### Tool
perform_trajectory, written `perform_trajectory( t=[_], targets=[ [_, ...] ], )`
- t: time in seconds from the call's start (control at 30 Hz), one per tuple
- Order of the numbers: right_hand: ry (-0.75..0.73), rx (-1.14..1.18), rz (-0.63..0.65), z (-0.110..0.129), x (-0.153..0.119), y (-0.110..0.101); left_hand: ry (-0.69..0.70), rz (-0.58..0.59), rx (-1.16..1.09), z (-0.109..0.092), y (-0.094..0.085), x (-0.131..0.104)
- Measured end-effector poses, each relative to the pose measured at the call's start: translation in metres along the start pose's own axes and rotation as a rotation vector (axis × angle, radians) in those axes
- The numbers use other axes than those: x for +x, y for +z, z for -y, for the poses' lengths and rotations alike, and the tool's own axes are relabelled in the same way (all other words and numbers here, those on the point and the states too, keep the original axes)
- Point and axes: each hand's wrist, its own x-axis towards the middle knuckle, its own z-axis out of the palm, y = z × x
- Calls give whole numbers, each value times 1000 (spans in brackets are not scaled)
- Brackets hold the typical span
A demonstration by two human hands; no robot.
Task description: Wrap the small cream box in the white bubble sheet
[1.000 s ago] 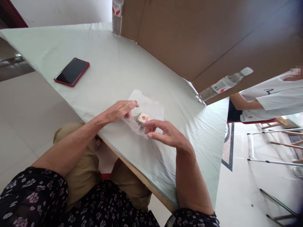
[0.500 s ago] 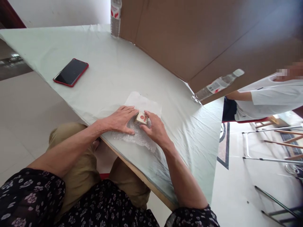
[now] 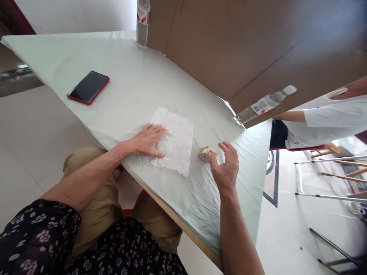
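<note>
A small cream-coloured box [image 3: 204, 154] with red print sits on the pale green tablecloth, to the right of a sheet of bubble wrap [image 3: 179, 143]. My right hand [image 3: 226, 166] is beside the box, thumb and fingers spread apart, the thumb overlapping its right side in the view. Whether the thumb touches the box I cannot tell. My left hand [image 3: 149, 140] lies flat with fingers outstretched on the left part of the bubble wrap, which is spread out near the table's front edge.
A phone in a red case [image 3: 88, 87] lies on the left of the table. A large cardboard panel [image 3: 218, 46] stands at the back, with one water bottle [image 3: 142, 25] at its left and another bottle [image 3: 262, 105] at its right. A person in a white shirt [image 3: 329, 118] sits beyond.
The small box has moved from the bubble wrap to the tablecloth on its right. My right hand went with it and has opened. My left hand has stayed on the wrap.
</note>
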Motion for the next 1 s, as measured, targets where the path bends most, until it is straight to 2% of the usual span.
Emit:
perform_trajectory(
  t=[0.07,0.2,0.27,0.33,0.43,0.6,0.87,1.0],
  targets=[
    [-106,21,-31,22,-2,5,11,-14,4,1,2,1],
    [-338,77,294,62,-2,36,2,-9,22,1,3,2],
    [-362,17,421,69,-2,55,-2,16,33,1,2,1],
    [-337,-59,476,68,-4,70,-2,47,37,4,0,-1],
    [-336,-117,504,61,-7,76,-8,80,42,11,-4,-5],
    [-351,-133,529,58,-9,71,4,83,62,23,-7,-10],
    [-366,-139,507,58,-10,74,3,-56,46,10,-2,-9],
    [-390,-140,421,63,-11,76,18,12,43,9,-2,-9]
  ],
)
